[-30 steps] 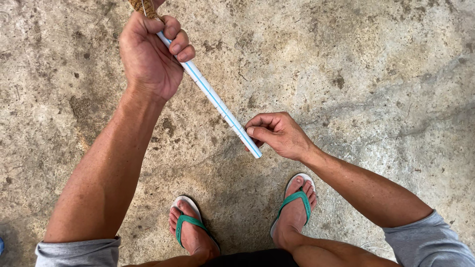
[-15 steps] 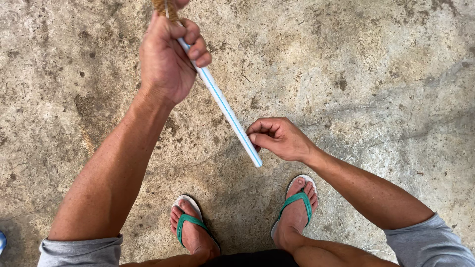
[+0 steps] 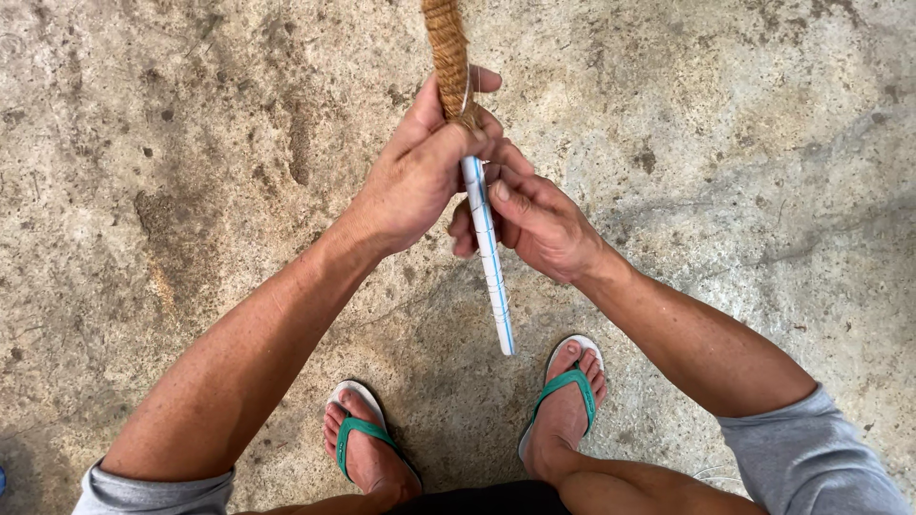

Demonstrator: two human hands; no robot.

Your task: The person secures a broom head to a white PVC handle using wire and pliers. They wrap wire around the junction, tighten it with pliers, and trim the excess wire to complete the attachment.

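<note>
A thin white pipe (image 3: 493,277) with a blue stripe points down toward my feet. Its upper part is wound with brown coir rope (image 3: 446,52), which runs out of the top of the view. My left hand (image 3: 415,172) is wrapped around the pipe where the rope winding ends. My right hand (image 3: 534,215) has its fingers closed on the bare pipe just below the left hand. Both hands touch each other around the pipe.
Rough, stained concrete floor (image 3: 744,143) lies all around. My feet in white sandals with green straps, left (image 3: 363,443) and right (image 3: 568,401), stand directly below the pipe's lower end.
The pipe has swung from slanted to nearly vertical. My right hand moved up from the pipe's lower end to just under my left hand. More of the rope winding has come into view.
</note>
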